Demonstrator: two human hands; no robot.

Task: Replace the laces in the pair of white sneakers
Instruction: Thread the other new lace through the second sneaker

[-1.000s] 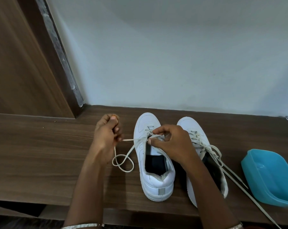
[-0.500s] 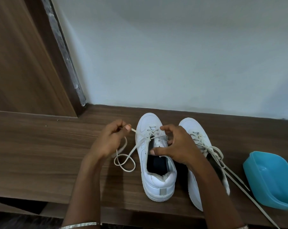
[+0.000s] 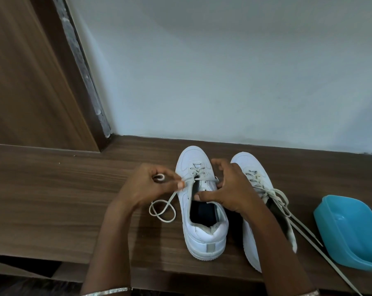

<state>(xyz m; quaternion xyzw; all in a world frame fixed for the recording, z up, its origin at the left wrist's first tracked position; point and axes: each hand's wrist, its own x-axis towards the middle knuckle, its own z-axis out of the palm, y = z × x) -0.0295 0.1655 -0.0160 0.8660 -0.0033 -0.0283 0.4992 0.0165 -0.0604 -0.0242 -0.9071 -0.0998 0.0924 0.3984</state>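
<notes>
Two white sneakers stand side by side on the wooden shelf (image 3: 52,199), toes toward the wall. The left sneaker (image 3: 202,210) is laced only near the toe; its off-white lace (image 3: 163,210) trails off the left side in a loop on the wood. My left hand (image 3: 151,186) pinches that lace beside the sneaker's left eyelets, with a bit of lace curled in the palm. My right hand (image 3: 225,189) grips the left sneaker's right side and tongue, thumb across the opening. The right sneaker (image 3: 257,184) is partly hidden behind my right forearm; its loose laces (image 3: 304,233) run off to the front right.
A light blue plastic tub (image 3: 351,229) sits at the right end of the shelf, close to the loose laces. A white wall rises just behind the sneakers. A brown wooden panel (image 3: 31,82) stands at the left. The shelf's front edge runs just below the heels.
My left hand has come in from the left toward the left sneaker's eyelets, gathering lace. My right hand has shifted from pinching the lace to holding the sneaker's side.
</notes>
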